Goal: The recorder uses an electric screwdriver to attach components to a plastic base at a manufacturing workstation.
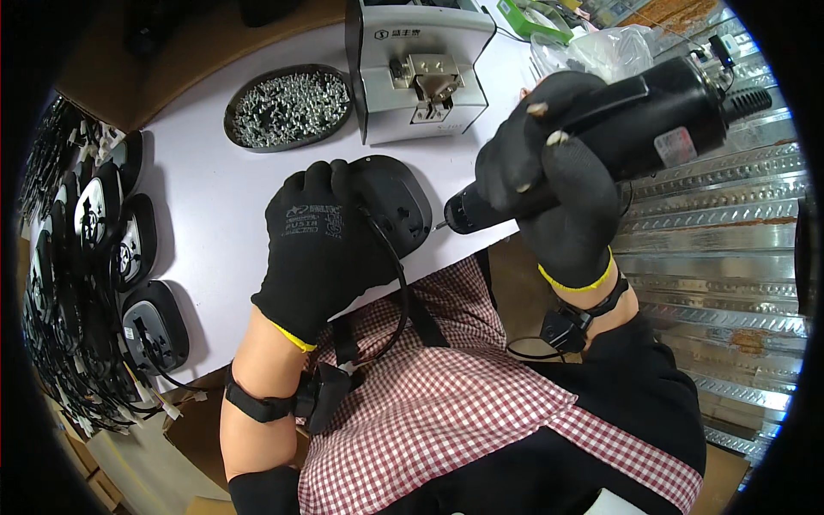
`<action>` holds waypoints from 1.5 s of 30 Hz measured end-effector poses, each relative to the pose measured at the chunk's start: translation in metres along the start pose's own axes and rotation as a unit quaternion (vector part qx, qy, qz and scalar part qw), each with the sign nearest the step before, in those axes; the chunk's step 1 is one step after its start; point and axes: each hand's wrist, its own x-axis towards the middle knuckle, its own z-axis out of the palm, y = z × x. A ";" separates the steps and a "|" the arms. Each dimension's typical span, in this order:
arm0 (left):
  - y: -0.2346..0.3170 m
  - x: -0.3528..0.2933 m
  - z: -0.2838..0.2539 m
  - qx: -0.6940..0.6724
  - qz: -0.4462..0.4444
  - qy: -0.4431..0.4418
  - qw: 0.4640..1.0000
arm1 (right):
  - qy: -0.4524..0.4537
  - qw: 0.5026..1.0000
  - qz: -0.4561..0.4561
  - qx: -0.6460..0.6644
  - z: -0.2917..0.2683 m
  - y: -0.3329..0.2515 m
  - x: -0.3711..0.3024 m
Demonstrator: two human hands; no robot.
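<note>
My left hand [313, 232], in a black knit glove, lies over a rounded black plastic housing [399, 193] and grips its left side. A black cable [402, 296] runs from the housing down toward my apron. In my right hand [558, 167], also gloved, is a black electric screwdriver [661, 116], held tilted with its rear end up to the right. Its bit [441, 226] points left at the housing's lower right edge, close to a corner hole. Whether the tip touches is too small to tell. My left fingers partly hide the housing.
A dark oval dish [283, 148] of loose screws [292, 105] stands beyond my left hand. Beside it is a grey screw feeder [369, 94]. Several cabled black housings [154, 326] pile up at the left. A plastic bag [614, 51] and green tray [536, 21] lie far right.
</note>
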 end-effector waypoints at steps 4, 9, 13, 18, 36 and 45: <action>0.004 0.001 -0.003 -0.005 -0.040 -0.038 0.998 | -0.007 1.000 -0.022 0.016 -0.001 0.011 -0.010; 0.004 0.000 -0.002 -0.007 -0.050 -0.047 0.998 | 0.005 1.000 -0.015 0.004 -0.001 0.013 -0.010; 0.006 0.002 -0.004 -0.012 -0.059 -0.051 0.997 | 0.051 0.966 0.018 0.252 -0.005 0.011 -0.019; 0.005 0.002 -0.003 -0.014 -0.066 -0.056 0.996 | 0.015 0.987 -0.003 0.162 0.000 0.013 -0.019; 0.003 -0.004 0.010 -0.016 -0.036 0.039 0.998 | -0.087 0.991 -0.019 0.101 0.018 0.024 -0.011; -0.008 0.001 0.004 -0.026 -0.030 0.025 0.999 | -0.172 0.978 -0.027 0.115 0.019 0.034 -0.003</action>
